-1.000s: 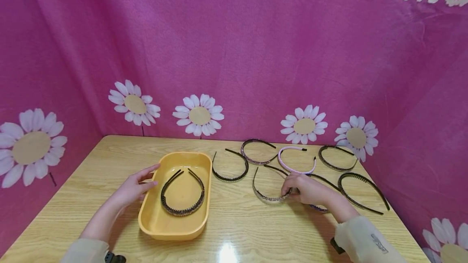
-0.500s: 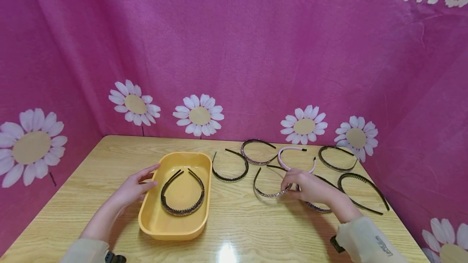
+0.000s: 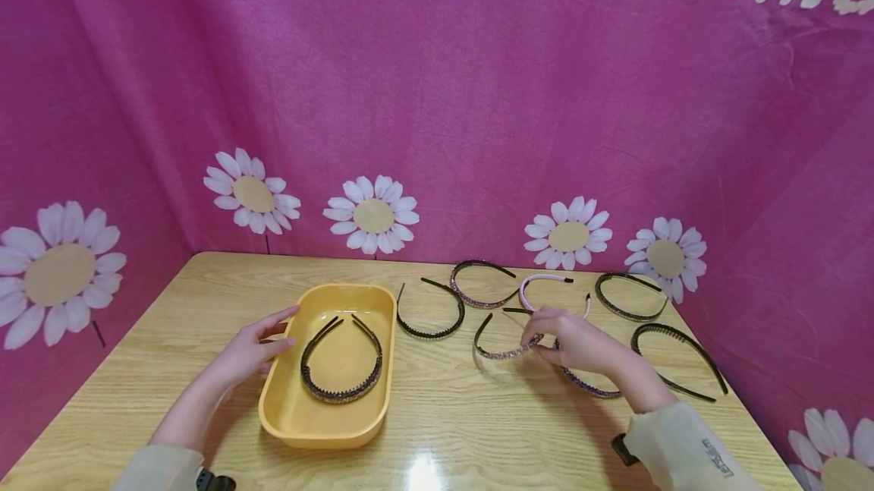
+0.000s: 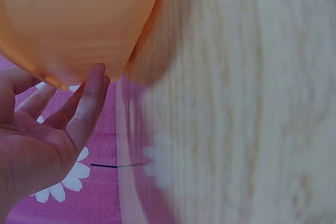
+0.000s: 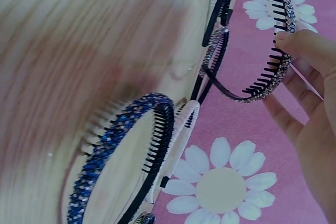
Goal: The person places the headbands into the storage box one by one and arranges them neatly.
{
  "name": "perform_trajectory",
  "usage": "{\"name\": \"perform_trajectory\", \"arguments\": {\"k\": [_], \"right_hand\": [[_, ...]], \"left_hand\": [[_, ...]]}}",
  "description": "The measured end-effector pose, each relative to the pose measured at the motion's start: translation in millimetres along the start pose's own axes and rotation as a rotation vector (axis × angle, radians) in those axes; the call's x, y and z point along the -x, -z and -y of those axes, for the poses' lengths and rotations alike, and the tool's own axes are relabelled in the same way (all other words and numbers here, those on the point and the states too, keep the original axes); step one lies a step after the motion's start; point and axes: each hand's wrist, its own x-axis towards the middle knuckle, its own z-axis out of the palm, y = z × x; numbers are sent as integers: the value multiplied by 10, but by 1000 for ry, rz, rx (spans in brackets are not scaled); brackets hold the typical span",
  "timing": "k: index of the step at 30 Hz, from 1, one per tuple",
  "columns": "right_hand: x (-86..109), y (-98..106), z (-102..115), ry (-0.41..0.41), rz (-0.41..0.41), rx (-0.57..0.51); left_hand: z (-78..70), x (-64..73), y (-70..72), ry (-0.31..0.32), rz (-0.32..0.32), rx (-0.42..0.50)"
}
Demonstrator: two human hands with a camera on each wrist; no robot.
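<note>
My right hand [image 3: 570,339] pinches a glittery, toothed headband [image 3: 505,354] between thumb and fingers. In the right wrist view this headband [image 5: 287,11] stands raised off the table, its black comb teeth facing inward. A blue sequined headband [image 5: 100,156] lies on the table below that hand, partly hidden by it in the head view. My left hand [image 3: 249,350] touches the left side of a yellow tray [image 3: 273,407], fingers fairly straight. From the left wrist, fingertips rest against the tray's outer wall [image 4: 79,24]. Inside the tray lie dark toothed headbands [image 3: 337,398], apparently overlapping.
Behind and right of my right hand lie a black headband [image 3: 430,335], a purplish sparkly one [image 3: 471,301], a lilac one [image 3: 529,297], and dark ones [image 3: 631,316] near the right edge. A magenta daisy-print cloth [image 3: 437,96] surrounds the wooden table [image 3: 464,438].
My right hand has lifted the glittery headband slightly and tilted it, and more of the blue sequined one shows beneath. The left hand and tray have stayed put.
</note>
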Motion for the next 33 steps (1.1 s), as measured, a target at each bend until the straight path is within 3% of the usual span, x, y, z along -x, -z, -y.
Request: {"name": "perform_trajectory", "arguments": {"k": [13,24,33], "right_hand": [[-137,103,77,-24,-68,86],[-240,161,148,21,-134,106],[-355,250,327,29,-155,142]], "left_hand": [[-15,11,-5,4,-6,-21],[-23,17,-10,10,-6,-25],[-25,13,-10,9,-12,-20]]}}
